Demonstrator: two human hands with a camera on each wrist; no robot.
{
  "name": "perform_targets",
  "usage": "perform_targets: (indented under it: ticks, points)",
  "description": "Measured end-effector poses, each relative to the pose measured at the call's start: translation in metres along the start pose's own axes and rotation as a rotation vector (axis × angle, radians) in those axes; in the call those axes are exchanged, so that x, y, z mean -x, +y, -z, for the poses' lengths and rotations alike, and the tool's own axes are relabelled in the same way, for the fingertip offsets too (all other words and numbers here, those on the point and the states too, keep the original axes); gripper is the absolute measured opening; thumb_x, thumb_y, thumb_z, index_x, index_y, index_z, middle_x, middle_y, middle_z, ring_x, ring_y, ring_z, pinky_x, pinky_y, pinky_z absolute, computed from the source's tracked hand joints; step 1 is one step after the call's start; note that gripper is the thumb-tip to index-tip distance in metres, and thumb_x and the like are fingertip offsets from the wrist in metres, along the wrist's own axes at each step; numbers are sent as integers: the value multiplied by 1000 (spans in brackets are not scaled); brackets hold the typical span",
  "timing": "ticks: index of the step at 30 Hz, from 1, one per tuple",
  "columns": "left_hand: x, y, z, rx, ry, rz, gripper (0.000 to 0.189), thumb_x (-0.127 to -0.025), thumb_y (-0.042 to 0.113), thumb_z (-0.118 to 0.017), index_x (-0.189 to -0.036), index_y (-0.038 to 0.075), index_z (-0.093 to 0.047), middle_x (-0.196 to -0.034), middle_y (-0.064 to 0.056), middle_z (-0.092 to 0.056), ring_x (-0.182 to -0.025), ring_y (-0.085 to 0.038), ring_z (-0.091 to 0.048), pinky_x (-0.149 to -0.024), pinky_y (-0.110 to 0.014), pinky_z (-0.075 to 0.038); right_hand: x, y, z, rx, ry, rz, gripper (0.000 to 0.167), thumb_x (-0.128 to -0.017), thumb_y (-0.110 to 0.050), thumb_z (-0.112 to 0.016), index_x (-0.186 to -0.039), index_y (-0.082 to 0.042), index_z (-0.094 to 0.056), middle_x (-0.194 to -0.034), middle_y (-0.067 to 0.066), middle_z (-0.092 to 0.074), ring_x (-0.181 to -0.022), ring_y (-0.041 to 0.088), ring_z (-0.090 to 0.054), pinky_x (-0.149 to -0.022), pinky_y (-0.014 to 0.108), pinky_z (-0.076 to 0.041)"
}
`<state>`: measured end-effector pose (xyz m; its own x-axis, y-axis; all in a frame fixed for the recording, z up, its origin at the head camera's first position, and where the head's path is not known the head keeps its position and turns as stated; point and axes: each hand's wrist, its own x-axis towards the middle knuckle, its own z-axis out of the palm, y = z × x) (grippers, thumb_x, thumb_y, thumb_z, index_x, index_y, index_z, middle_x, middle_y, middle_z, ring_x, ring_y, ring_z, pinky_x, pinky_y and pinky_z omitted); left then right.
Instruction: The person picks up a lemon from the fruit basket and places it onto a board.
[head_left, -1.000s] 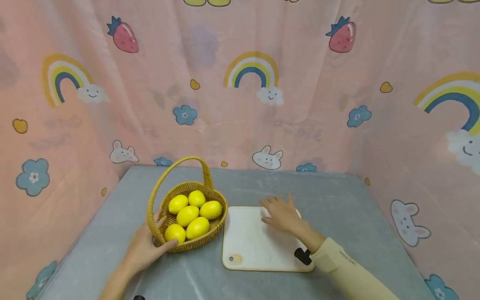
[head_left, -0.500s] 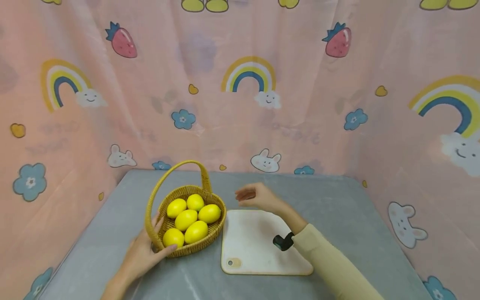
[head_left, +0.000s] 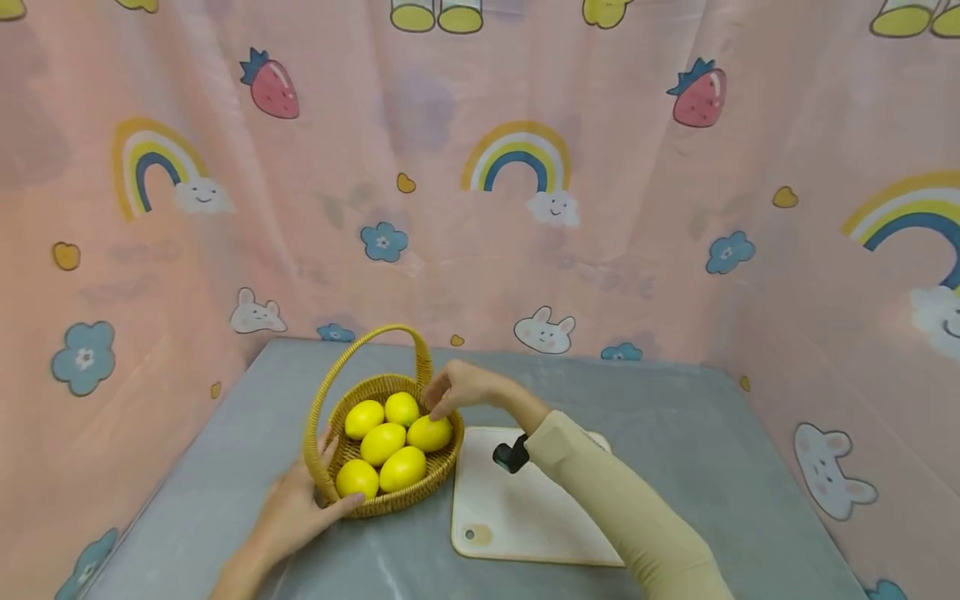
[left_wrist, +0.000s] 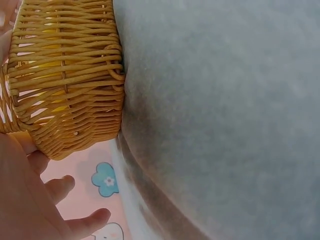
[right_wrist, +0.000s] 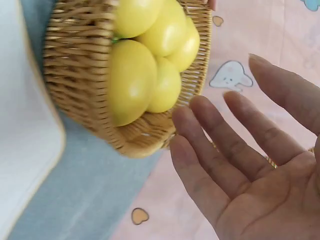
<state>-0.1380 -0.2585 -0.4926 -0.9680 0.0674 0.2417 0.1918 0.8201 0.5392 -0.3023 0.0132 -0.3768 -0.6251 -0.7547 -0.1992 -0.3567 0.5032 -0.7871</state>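
Observation:
A wicker basket (head_left: pixel 408 502) with a tall arched handle (head_left: pixel 327 398) holds several yellow lemons (head_left: pixel 383 444). My left hand (head_left: pixel 296 510) grips its left side, thumb along the front rim and fingers around the base of the handle. In the left wrist view, some fingers of the left hand (left_wrist: pixel 35 200) stick out free beside the woven wall. Over the basket's right rim hovers my right hand (head_left: pixel 467 387), its fingertips close to the rightmost lemon (head_left: pixel 430 433). The right wrist view shows the right hand (right_wrist: pixel 250 175) with extended fingers and nothing in it.
A white cutting board (head_left: pixel 525 517) with a tan edge lies right of the basket, partly under the right sleeve (head_left: pixel 622 500). Both rest on a grey-covered table (head_left: pixel 720 467). Pink patterned curtains (head_left: pixel 480 267) enclose the back and sides.
My right hand has moved left from above the cutting board to the basket's right rim. The left hand stays at the basket. The head view has shifted slightly.

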Motion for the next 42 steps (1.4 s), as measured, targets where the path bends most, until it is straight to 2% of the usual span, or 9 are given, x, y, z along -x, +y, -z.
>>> perform_targets:
  ticks: [6, 16, 22, 25, 28, 30, 32, 34, 42]
  points:
    - [0, 0, -2, -5, -6, 5, 97, -84, 60, -72, -151, -1, -38, -162, -18, -24, -141, -48, -31, -101, -75, -30, -26, -7, -5, 58, -62, -19, 32, -88, -1, -74, -118, 6, -70, -114, 16, -71, -103, 23, -67, -90, 32, -54]
    - [1, 0, -4, 24, -16, 53, 100, -83, 64, -70, -154, 3, -35, -164, -15, -22, -143, -46, -29, -100, -80, -25, -46, 5, -15, -64, -71, -29, 17, -89, 3, -71, -105, 8, -73, -100, 11, -74, -81, 19, -65, -85, 39, -57]
    - [0, -2, -6, 58, -2, 60, 103, -82, 65, -70, -155, 4, -32, -163, -14, -21, -144, -43, -28, -104, -75, -27, -54, 0, -16, 65, -112, -130, 12, -88, 0, -74, -100, 1, -77, -82, 4, -71, -56, 15, -45, -61, 34, -45]
    - [0, -4, -7, 71, 2, 63, 104, -81, 66, -71, -155, 5, -32, -164, -13, -21, -144, -42, -28, -105, -73, -28, -58, -1, -19, 100, -165, -147, 12, -88, 1, -73, -99, 0, -78, -79, 4, -71, -51, 12, -33, -59, 34, -35]
    - [0, -6, -7, 82, 1, 66, 104, -81, 66, -71, -156, 6, -32, -164, -13, -20, -145, -42, -27, -106, -72, -28, -61, 3, -22, 161, -225, -123, 16, -87, 3, -74, -102, 0, -78, -89, 4, -74, -61, 7, -49, -66, 27, -47]
    - [0, -5, -8, 92, 6, 62, 105, -80, 65, -72, -156, 5, -31, -164, -13, -20, -144, -41, -27, -106, -72, -28, -62, 7, -25, 214, -275, -104, 21, -86, 4, -74, -106, -1, -77, -102, 5, -74, -84, 10, -62, -80, 26, -54]
    - [1, -5, -8, 88, 14, 52, 103, -81, 64, -72, -155, 5, -32, -164, -12, -20, -144, -41, -28, -105, -72, -28, -63, 10, -27, 273, -326, -91, 26, -86, 4, -74, -111, -4, -76, -112, 4, -72, -109, 15, -62, -92, 27, -53]
    - [1, -5, -8, 77, 23, 37, 102, -82, 62, -73, -155, 3, -33, -164, -12, -20, -144, -42, -29, -104, -72, -30, -64, 13, -29, 309, -365, -89, 31, -86, 4, -74, -115, -7, -75, -120, 2, -69, -121, 19, -57, -97, 29, -50]
    - [1, -4, -7, 53, 18, 33, 98, -84, 58, -72, -154, 2, -34, -164, -15, -20, -143, -44, -30, -101, -73, -33, -62, 10, -26, 363, -390, -59, 34, -84, 2, -77, -116, -8, -75, -122, 1, -69, -123, 17, -56, -98, 26, -49]
